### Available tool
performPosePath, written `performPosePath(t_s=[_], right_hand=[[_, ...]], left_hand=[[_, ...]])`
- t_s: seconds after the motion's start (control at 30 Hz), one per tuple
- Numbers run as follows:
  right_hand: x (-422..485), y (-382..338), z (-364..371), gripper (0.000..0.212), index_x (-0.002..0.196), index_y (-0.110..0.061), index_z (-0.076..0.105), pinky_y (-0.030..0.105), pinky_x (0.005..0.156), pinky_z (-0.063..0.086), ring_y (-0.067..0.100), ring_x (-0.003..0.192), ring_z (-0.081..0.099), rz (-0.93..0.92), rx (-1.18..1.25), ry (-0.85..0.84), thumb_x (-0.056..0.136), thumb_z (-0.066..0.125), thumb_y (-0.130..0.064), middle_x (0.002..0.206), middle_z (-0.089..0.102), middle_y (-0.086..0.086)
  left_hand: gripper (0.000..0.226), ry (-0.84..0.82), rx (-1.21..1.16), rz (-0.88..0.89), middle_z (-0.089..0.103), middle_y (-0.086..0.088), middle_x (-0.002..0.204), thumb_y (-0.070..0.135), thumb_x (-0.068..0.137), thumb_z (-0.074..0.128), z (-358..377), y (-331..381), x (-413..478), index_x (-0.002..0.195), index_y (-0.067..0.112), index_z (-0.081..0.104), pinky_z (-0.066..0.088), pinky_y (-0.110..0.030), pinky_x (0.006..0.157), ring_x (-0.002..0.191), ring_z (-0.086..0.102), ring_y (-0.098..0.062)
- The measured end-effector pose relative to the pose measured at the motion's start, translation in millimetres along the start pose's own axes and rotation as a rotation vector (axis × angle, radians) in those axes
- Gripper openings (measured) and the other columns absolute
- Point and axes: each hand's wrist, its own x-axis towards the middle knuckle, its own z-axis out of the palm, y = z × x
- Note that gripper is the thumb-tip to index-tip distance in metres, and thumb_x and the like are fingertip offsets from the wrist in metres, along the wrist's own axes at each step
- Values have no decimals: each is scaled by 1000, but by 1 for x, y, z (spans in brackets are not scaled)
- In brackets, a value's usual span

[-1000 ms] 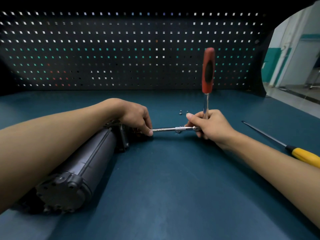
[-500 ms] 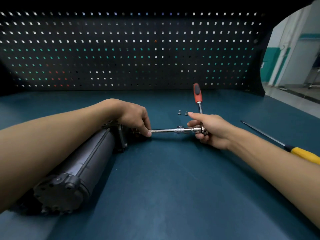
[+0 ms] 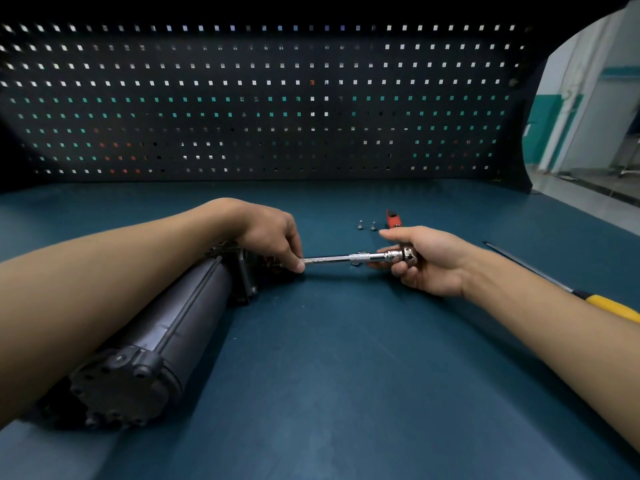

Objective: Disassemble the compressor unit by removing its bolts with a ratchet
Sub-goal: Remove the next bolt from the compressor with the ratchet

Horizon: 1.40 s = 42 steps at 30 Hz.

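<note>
Dark grey metal w/ a rod running down its side, that's the compressor unit [image 3: 180, 317]. It's lying on its side on the teal bench [image 3: 346, 375], long axis going from near-left up toward the middle, round end cap w/ bolt holes facing the camera.

The far end is where the work is. Left hand [image 3: 266, 233] sits over that end, fingertips pinching the tip of the extension bar [image 3: 329, 259] right where it meets the housing. Can't see the bolt itself, the fingers hide it.

The bar runs sideways to the right hand [image 3: 433, 261], which is wrapped round the head of the ratchet [image 3: 403, 255]. Its red handle [image 3: 393, 218] pokes away from the person, behind the knuckles. So the bolt is off to the left of the right hand, and the left hand is way nearer.

Imo any turn has to go round that bar, so it needs to stay straight on the bolt.

Two loose bolts [image 3: 360, 225] sit just beyond the bar, so prob two are out already. Yellow-handled screwdriver [image 3: 606, 303] is off to the right, well apart.
</note>
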Motion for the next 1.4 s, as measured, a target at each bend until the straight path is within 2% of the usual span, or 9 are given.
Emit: performPosePath(t_s=[0.27, 0.4, 0.53, 0.77, 0.9, 1.07, 1.2, 1.27, 1.4], right_hand=[[4, 3, 0, 20, 92, -13, 58, 15, 34, 38, 7, 41, 51, -31, -25, 15, 98, 61, -32, 75, 73, 8], [6, 10, 1, 19, 92, -16, 59, 15, 37, 39, 7, 45, 54, -170, -73, 88, 90, 74, -27, 64, 60, -3], [5, 16, 0, 19, 89, -22, 61, 17, 39, 39, 7, 46, 53, -306, -80, 50, 84, 79, -25, 75, 72, -1], [5, 22, -8, 14, 77, -14, 72, 21, 44, 43, 13, 48, 57, -665, -469, 111, 82, 83, -21, 59, 64, -4], [3, 26, -7, 10, 75, -21, 77, 12, 54, 41, 0, 53, 55, -782, -665, 80, 85, 81, -21, 63, 68, -11], [1, 26, -3, 7, 81, -15, 78, 47, 73, 53, 38, 76, 64, -959, -755, 117, 85, 81, -21, 81, 72, 16], [2, 24, -5, 18, 79, 7, 70, 55, 72, 50, 44, 77, 62, -1067, -827, 96, 86, 79, -8, 79, 67, 25], [4, 24, -5, 11, 78, 8, 70, 51, 71, 52, 36, 73, 64, -1156, -878, 109, 83, 77, 2, 76, 67, 20], [4, 28, -2, 4, 82, -10, 79, 27, 67, 51, 14, 71, 65, -1175, -829, 132, 85, 80, -12, 77, 72, 2]], left_hand=[[15, 1, -3, 2, 76, 14, 82, 42, 86, 74, 0, 0, 0, 90, 28, 79, 52, -25, 82, 78, 67, -5], [14, -7, -2, 0, 76, 13, 83, 42, 85, 75, 0, 0, 0, 89, 29, 79, 53, -26, 83, 83, 69, -8], [19, 5, 10, -7, 76, 13, 86, 45, 83, 76, 0, -1, 0, 92, 28, 78, 53, -28, 85, 89, 70, -10], [26, 9, 57, -15, 75, 8, 87, 48, 83, 76, 0, -3, 1, 91, 24, 76, 53, -29, 79, 86, 70, -13], [26, -2, 66, -10, 75, 3, 86, 47, 83, 76, 0, -4, 2, 87, 22, 73, 54, -31, 76, 80, 68, -16], [23, 4, 76, 2, 75, 2, 87, 45, 84, 75, -1, -5, 2, 86, 23, 69, 50, -27, 72, 74, 64, -12], [15, -15, 102, 12, 71, 17, 80, 47, 88, 71, -2, -4, 1, 95, 35, 70, 43, -19, 65, 72, 62, 0], [13, -27, 101, 16, 69, 23, 75, 47, 89, 70, -2, -4, 1, 98, 37, 70, 42, -16, 65, 68, 60, 7], [11, -16, 94, 25, 68, 28, 69, 45, 89, 71, -2, -5, 3, 96, 37, 73, 43, -10, 62, 61, 58, 13]])
